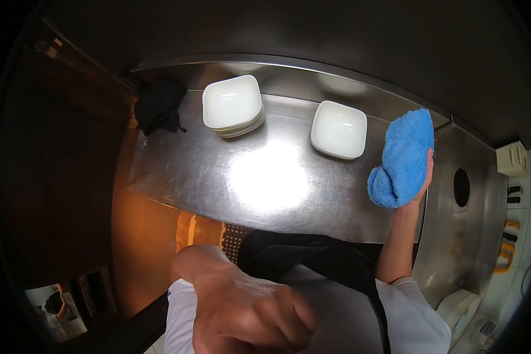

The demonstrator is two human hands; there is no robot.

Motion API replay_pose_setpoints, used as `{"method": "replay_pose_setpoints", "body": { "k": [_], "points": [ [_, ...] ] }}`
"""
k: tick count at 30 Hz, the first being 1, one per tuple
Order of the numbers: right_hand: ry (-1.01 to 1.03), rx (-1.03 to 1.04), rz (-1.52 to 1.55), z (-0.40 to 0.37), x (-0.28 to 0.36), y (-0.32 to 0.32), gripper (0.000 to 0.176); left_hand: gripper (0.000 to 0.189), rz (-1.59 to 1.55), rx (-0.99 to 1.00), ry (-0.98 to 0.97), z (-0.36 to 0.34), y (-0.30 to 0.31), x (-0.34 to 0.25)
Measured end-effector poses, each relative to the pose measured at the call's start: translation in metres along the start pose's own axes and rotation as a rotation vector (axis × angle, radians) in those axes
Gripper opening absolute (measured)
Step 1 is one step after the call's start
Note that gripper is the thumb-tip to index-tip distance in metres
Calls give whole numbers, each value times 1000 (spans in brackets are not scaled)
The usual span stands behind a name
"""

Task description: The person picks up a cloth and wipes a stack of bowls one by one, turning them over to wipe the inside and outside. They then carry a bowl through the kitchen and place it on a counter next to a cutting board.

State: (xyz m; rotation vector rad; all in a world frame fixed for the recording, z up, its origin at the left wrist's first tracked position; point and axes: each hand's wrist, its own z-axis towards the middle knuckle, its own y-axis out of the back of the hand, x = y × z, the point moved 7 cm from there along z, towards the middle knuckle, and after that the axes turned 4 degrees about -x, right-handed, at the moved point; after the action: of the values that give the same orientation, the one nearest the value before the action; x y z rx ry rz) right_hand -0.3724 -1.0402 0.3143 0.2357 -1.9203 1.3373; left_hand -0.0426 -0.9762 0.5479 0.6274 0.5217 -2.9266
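Observation:
A blue cloth (408, 154) is held up at the right side of the steel counter (342, 197), in my right hand (426, 177), whose fingers are mostly hidden behind it. Close to the camera, at the bottom, my left hand (259, 315) is raised in front of my chest with its fingers curled; whatever they hold, if anything, is hidden. One stack of white square bowls (233, 103) stands toward the back left of the counter. A second, lower stack of white bowls (340, 130) is to its right, nearer the blue cloth.
A black cloth-like item (159, 106) lies at the counter's back left corner. To the right is another steel surface with a round dark hole (461, 187). Knives with black and yellow handles (507, 248) hang on the right wall by a white box (511, 158).

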Motion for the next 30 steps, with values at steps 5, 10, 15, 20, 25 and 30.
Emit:
{"method": "replay_pose_setpoints", "body": {
  "k": [5,10,15,20,25,30],
  "points": [
    [183,-139,-222,6,7,3,56,41,-30,47,309,-37,41,45],
    [1185,284,-1609,30,-42,-76,60,121,1436,-589,830,-139,201,184],
    [895,609,-1966,71,-137,-60,57,147,1562,-568,993,-170,234,244],
    [494,650,-1958,63,-147,-63,71,144,1479,-707,957,-185,249,249],
    [65,681,-1660,57,-140,-85,76,133,1529,-629,905,-188,249,249],
    [165,543,-1158,68,-109,-98,58,128,1583,-540,907,-194,254,255]
  ]
}}
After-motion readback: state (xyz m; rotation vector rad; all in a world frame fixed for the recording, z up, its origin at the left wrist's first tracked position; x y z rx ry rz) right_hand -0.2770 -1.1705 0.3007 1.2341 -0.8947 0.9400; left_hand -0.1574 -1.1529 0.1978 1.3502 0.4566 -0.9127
